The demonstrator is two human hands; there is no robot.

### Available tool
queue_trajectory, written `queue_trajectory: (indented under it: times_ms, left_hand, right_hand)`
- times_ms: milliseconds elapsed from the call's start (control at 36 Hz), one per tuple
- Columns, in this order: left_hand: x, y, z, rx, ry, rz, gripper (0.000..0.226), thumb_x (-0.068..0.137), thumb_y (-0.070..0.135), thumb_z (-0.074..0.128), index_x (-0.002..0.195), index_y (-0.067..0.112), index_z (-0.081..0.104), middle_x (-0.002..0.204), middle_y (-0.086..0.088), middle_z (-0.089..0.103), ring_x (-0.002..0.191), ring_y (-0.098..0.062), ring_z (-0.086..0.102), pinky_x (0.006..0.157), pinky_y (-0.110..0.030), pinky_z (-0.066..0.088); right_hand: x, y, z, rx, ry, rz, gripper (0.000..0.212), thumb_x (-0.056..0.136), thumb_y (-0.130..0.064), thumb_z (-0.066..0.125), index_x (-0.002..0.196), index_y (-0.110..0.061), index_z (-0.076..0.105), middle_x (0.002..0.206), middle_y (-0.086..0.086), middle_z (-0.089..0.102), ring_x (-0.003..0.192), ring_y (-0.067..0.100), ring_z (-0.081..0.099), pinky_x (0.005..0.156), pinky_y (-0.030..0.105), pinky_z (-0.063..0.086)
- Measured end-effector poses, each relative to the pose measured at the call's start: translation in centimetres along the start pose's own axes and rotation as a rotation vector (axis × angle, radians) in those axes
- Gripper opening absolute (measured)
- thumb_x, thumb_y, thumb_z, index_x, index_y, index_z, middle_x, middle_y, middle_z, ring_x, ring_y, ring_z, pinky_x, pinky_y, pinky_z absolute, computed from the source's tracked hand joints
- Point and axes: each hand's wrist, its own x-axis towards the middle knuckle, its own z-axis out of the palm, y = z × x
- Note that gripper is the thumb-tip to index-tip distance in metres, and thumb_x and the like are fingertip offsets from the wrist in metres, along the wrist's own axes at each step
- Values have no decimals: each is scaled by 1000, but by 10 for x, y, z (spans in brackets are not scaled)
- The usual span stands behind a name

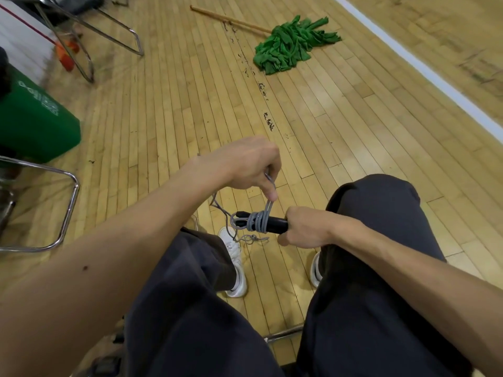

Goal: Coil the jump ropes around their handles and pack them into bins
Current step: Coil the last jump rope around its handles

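My right hand (304, 227) grips the two black jump rope handles (273, 223) by their right end and holds them level between my knees. A grey rope (257, 220) is wound a few turns around the middle of the handles. My left hand (250, 164) hovers just above and pinches a doubled strand of that rope, pulled up taut from the coil. The loose remainder of the rope trails down to the floor by my left shoe, with a small knot hanging under the handles.
I sit with both dark-trousered knees in front of me. A green bin (35, 123) stands at the left beside chrome chair legs (65, 213). A green mop (294, 44) lies on the wooden floor ahead. A white court line (424, 66) crosses at the right.
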Motion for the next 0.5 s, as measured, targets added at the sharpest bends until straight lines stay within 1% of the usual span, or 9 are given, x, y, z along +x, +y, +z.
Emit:
queue_trajectory:
  times_ms: [56, 139, 194, 222, 306, 417, 500]
  left_hand:
    - [1, -2, 1, -58, -9, -18, 31, 72, 47, 82, 72, 22, 64, 68, 13, 57, 68, -3, 52, 54, -18, 35]
    - [0, -8, 4, -184, 3, -55, 32, 68, 47, 85, 76, 20, 70, 63, 12, 57, 61, -4, 50, 51, -13, 35]
    - [-2, -12, 5, -301, -10, -79, 32, 66, 45, 88, 78, 20, 71, 58, 12, 57, 53, -2, 48, 52, -17, 36]
    - [-3, -14, 6, -370, -24, -82, 32, 66, 43, 89, 80, 19, 71, 57, 9, 59, 53, -2, 49, 53, -19, 37]
    - [-8, -19, 9, -559, -68, -71, 29, 70, 36, 89, 84, 16, 73, 63, -2, 66, 57, -8, 53, 56, -21, 40]
    - [-13, -25, 16, -725, -88, -82, 24, 73, 29, 87, 84, 13, 75, 69, -8, 67, 59, -11, 53, 55, -21, 41]
    - [-17, -28, 24, -845, -117, -100, 22, 75, 25, 85, 87, 11, 74, 73, -12, 67, 65, -18, 52, 56, -23, 40]
  right_hand:
    - [-1, 2, -1, 14, -4, -44, 21, 92, -23, 63, 78, -14, 51, 66, 1, 49, 55, 16, 45, 54, 28, 37]
    - [-3, 4, -1, 36, -2, -103, 28, 91, -21, 65, 71, -15, 46, 61, 0, 46, 52, 16, 43, 54, 29, 36]
    - [-4, 4, -1, 44, -5, -138, 28, 90, -21, 65, 70, -15, 47, 61, 0, 46, 53, 17, 43, 55, 30, 38]
    - [-5, 3, -1, 52, -9, -154, 27, 90, -22, 66, 71, -15, 48, 62, 0, 46, 53, 16, 44, 55, 30, 38]
    - [-8, 3, 0, 73, -3, -195, 29, 90, -22, 66, 69, -16, 47, 60, -1, 45, 50, 14, 41, 53, 28, 37]
    - [-12, 0, 0, 95, 32, -244, 31, 89, -19, 65, 65, -15, 46, 55, -4, 41, 41, 9, 35, 47, 24, 33]
    - [-14, -1, 1, 107, 57, -269, 31, 89, -19, 64, 64, -15, 46, 53, -5, 40, 39, 8, 33, 46, 25, 32]
